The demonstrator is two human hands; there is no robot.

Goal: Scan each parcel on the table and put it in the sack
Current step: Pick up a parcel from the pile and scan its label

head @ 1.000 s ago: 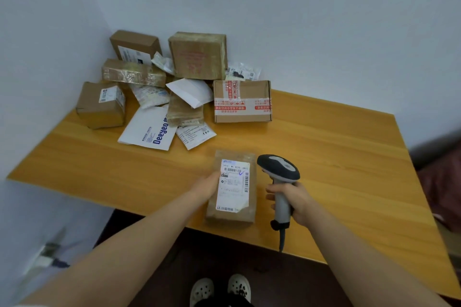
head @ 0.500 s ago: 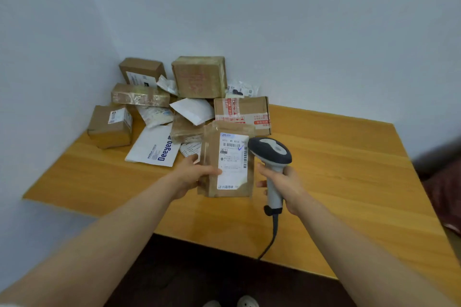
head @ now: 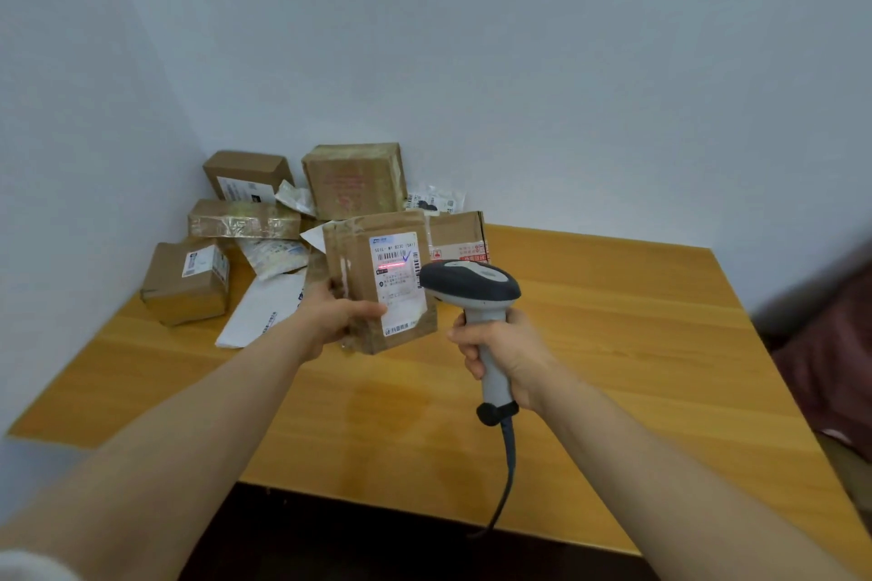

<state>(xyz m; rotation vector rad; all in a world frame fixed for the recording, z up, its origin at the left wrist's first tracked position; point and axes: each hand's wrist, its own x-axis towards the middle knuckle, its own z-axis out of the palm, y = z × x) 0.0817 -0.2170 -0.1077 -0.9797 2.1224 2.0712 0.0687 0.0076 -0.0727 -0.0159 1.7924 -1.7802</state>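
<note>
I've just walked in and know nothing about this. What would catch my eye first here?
Probably the thin red scan line glowing on the white label of the brown parcel, which the left hand holds up above the wooden table. Just to its right, the right hand grips a grey handheld scanner aimed at that label. Behind, a jumble of boxes and mailers fills the table's far left corner.

A brown parcel [head: 363,283] in the left hand [head: 337,318] is showing a white label crossed by a red line, beside the right hand's [head: 505,351] grey scanner [head: 472,285].
</note>
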